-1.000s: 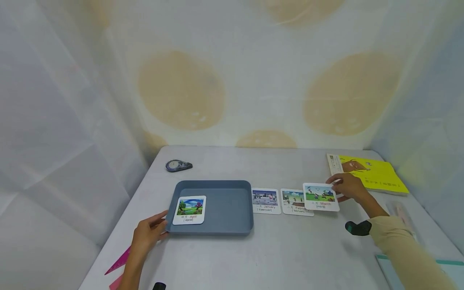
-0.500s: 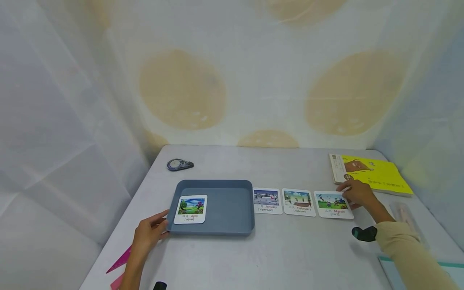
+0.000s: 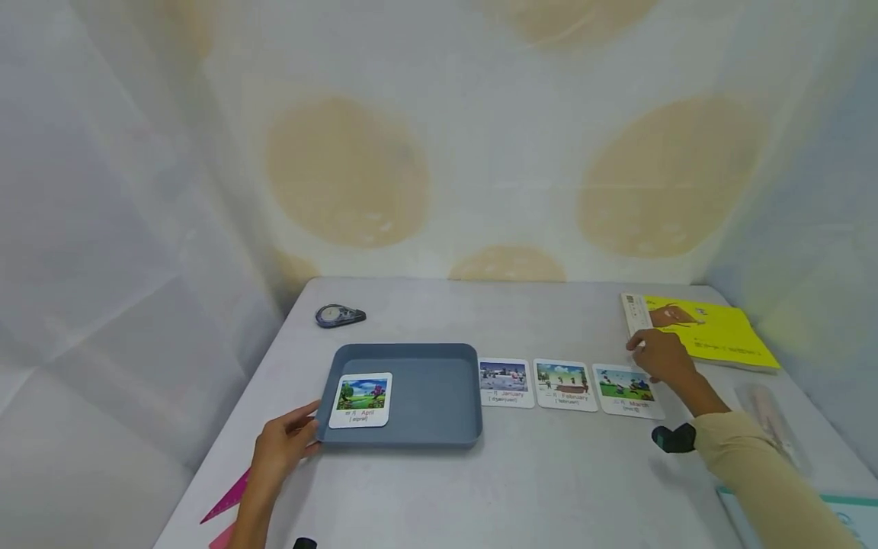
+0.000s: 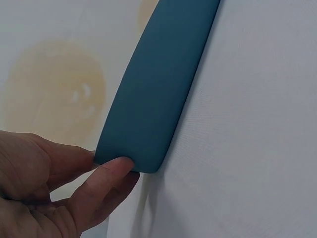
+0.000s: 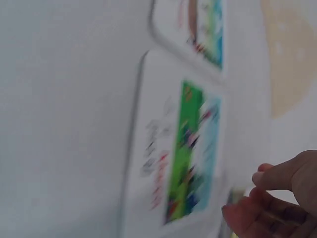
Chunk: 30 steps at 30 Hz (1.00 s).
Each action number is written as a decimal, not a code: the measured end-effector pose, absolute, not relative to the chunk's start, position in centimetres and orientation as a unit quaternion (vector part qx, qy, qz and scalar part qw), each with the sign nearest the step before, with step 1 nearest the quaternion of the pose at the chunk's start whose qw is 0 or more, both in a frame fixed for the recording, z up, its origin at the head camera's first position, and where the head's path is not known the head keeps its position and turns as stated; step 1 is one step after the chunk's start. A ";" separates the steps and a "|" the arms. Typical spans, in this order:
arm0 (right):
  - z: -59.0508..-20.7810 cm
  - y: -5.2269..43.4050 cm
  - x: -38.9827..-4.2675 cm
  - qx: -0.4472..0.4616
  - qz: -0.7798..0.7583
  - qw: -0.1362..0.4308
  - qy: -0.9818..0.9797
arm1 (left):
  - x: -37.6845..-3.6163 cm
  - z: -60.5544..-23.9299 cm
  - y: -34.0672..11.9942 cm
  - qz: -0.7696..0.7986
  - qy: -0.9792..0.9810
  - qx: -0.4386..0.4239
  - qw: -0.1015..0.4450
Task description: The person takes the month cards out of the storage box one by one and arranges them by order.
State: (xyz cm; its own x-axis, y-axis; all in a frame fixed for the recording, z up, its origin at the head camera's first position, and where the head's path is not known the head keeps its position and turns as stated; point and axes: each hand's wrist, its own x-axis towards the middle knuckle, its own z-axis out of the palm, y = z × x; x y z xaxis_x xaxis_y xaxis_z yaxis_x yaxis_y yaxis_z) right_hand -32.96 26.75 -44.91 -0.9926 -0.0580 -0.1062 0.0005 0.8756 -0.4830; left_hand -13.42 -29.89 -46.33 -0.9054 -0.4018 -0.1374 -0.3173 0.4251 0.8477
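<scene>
My left hand pinches the front left corner of a blue-grey tray, thumb and fingers around its edge in the left wrist view. An April picture card lies inside the tray at its left. To the right of the tray a January card, a February card and a March card form a row on the table. Just above the March card's right side hovers my right hand, holding nothing. In the right wrist view its fingers are loosely bent, apart from the blurred March card.
A yellow book lies at the back right, and a correction tape at the back left. Near my left forearm is a pink set square. A clear pouch and a teal-edged item are by my right sleeve.
My right hand carried the March card rightward off the February card and laid it down in the row. It has since let go and lifted slightly. The left hand stayed on the tray.
</scene>
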 end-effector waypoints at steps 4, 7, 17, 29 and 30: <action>-43.1 21.7 -34.2 -0.086 -0.276 0.027 0.957 | -13.0 -46.4 -30.2 -0.492 -0.841 0.221 0.046; -41.9 16.7 -34.7 -0.144 -0.295 0.011 0.944 | -12.9 -46.3 -30.3 -0.494 -0.840 0.218 0.049; -41.4 1.3 -34.3 -0.286 -0.328 0.025 0.900 | -13.4 -46.8 -29.0 -0.518 -0.829 0.200 0.066; -45.3 -8.0 -32.6 -0.302 -0.312 0.114 0.894 | -13.8 -46.7 -28.9 -0.521 -0.828 0.200 0.063; -45.5 -8.5 -32.3 -0.300 -0.310 0.121 0.894 | -13.8 -46.7 -28.9 -0.520 -0.828 0.200 0.063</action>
State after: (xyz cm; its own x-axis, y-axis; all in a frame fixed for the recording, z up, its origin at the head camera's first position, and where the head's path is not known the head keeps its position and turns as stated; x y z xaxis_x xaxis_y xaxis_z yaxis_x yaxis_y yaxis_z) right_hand -32.35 -8.49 -45.53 -0.7908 -0.6113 -0.0295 -0.4617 0.6275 -0.6270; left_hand -13.84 -28.89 -46.68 -0.9117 -0.3976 -0.1038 -0.2661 0.3787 0.8864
